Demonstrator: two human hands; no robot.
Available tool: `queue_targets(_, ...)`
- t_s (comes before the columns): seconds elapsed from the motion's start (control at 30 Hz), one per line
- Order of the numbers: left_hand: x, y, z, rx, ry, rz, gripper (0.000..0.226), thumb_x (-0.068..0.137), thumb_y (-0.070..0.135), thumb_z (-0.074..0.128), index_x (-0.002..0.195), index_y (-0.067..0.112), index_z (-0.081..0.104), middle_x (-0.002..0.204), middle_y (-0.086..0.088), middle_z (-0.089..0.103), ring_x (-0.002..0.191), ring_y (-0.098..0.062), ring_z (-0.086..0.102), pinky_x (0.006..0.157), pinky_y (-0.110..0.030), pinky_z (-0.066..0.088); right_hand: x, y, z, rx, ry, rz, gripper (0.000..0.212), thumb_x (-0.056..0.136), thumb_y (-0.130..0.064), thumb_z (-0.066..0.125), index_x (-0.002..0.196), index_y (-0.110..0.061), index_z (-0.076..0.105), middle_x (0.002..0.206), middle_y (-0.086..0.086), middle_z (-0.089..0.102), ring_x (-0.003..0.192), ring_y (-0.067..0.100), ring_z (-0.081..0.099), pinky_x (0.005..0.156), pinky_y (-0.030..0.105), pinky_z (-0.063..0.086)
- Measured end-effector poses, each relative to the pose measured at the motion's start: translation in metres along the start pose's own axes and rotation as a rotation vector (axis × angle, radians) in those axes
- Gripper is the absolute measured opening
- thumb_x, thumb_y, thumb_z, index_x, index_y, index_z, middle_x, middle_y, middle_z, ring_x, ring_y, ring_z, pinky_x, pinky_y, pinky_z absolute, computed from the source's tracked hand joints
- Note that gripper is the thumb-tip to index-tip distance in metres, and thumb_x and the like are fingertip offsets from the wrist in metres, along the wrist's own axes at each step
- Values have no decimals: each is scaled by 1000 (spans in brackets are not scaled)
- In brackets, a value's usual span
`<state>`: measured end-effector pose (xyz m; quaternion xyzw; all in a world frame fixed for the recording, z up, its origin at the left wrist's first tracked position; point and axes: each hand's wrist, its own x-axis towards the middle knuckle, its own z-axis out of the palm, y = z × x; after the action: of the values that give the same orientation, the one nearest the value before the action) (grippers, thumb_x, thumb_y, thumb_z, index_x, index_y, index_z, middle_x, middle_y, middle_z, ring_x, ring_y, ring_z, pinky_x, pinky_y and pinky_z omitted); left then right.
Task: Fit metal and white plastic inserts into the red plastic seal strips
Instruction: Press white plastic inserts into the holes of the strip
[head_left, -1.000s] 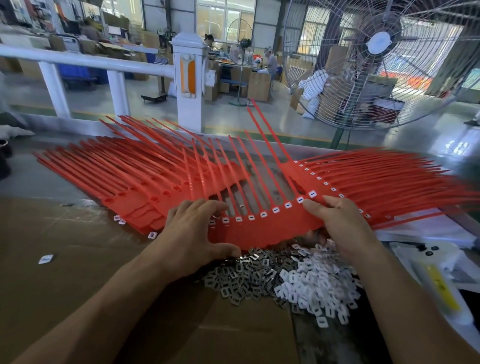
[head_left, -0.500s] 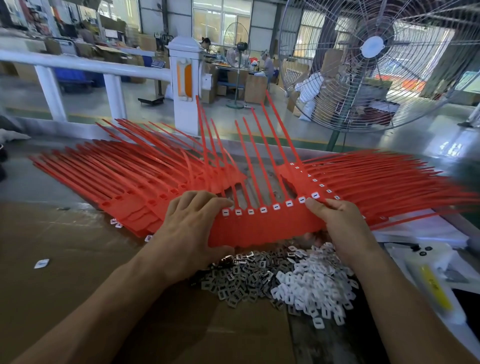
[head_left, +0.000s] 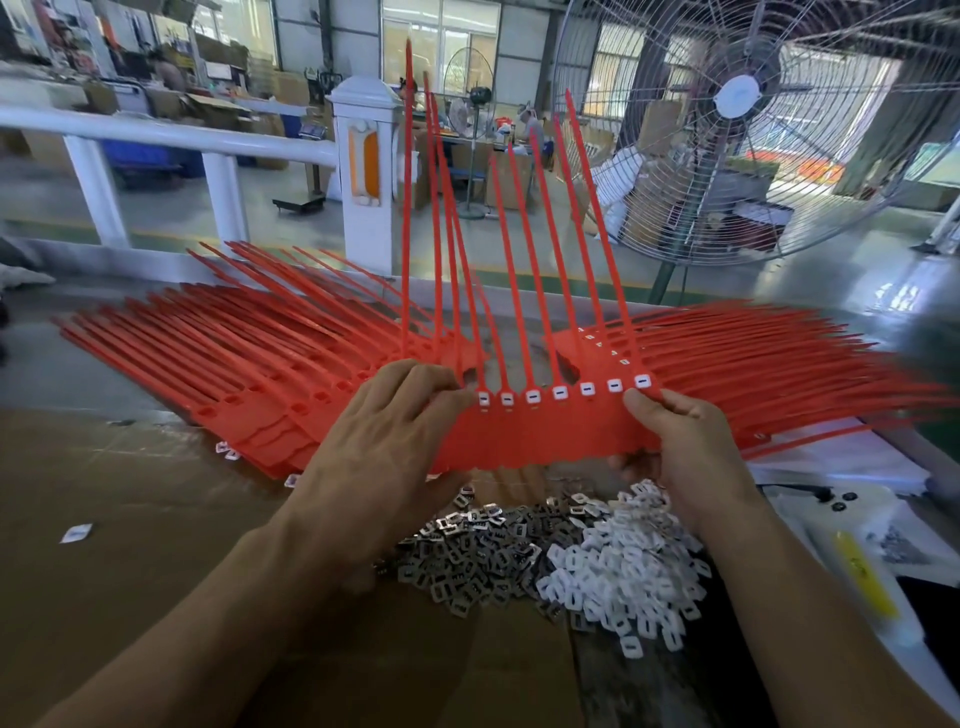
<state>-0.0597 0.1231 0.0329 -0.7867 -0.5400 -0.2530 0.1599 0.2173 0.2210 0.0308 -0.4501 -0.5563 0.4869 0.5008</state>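
Factory counter, cardboard top: my left hand (head_left: 384, 436) and right hand (head_left: 685, 441) each pinch an end of the red seal strip bank (head_left: 540, 436), base crosswise, tails up, above the insert piles (head_left: 561, 556).

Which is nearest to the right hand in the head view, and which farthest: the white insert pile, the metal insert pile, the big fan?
From the right hand:
1. White insert pile, just below it.
2. Metal insert pile, below, toward the left.
3. Big fan, far behind the table.
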Motion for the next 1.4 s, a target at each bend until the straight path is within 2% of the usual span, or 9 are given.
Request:
queue_targets(0.27,2,-2,0,-10,-14,-52,70,77,42,79,139,17,57,133,1,53,127,-25,44,108,-45,43,-5,0,7,-2,4,-2,21,103,-24,62,95,-16,79,78,17,76,54,27,67,44,30,53)
queue_targets(0.4,7,-8,7,-36,-28,-123,67,81,31,80,142,20,55,149,-1,45,142,-26,33,114,-49,37,-3,3,9,-2,13,-5,17,104,-25,61,103,-15,75,82,20,77,60,32,71,48,30,56)
queue_targets(0.53,7,-14,12,-63,16,-209,61,87,28,73,144,20,52,161,-3,33,151,-26,22,117,-50,31,2,4,9,101,129,35,13,102,-23,64,103,-16,75,85,16,78,65,30,75,51,29,60)
queue_targets(0.8,0,-18,18,-80,-57,-336,57,90,39,69,142,26,52,156,1,37,146,-24,24,117,-45,27,19,-2,10,497,449,106,10,105,-4,54,98,-2,60,91,14,70,69,29,76,64,34,65)
queue_targets(0.97,-2,-22,17,-34,-88,-479,56,91,46,65,143,28,51,152,3,40,143,-22,27,115,-41,22,21,-3,8,664,439,192,13,100,13,47,106,8,57,113,22,65,99,39,71,76,40,65)
queue_targets(1.03,-3,-24,15,-12,-104,-544,56,91,46,63,142,26,52,150,1,43,141,-25,31,115,-43,22,20,-4,8,663,422,204,15,100,15,45,110,10,56,116,25,63,95,38,72,73,35,65)
queue_targets(1.13,-4,-27,13,30,-141,-626,55,92,49,59,141,24,51,149,-2,45,138,-27,35,114,-44,23,12,-4,8,580,400,275,14,107,0,47,109,9,57,91,22,74,72,29,77,58,27,63)
queue_targets(1.23,-4,-29,11,42,-159,-675,57,93,54,55,141,22,50,147,-3,46,138,-29,37,114,-46,25,6,-5,4,413,338,368,39,109,-34,51,98,2,62,68,11,76,56,18,75,44,23,56)
queue_targets(1.4,-1,-31,10,52,-196,-710,58,95,58,50,140,21,50,147,-3,48,138,-30,38,112,-47,27,0,-12,15,249,195,324,55,108,-48,45,87,-3,68,63,10,73,45,16,68,38,21,50)
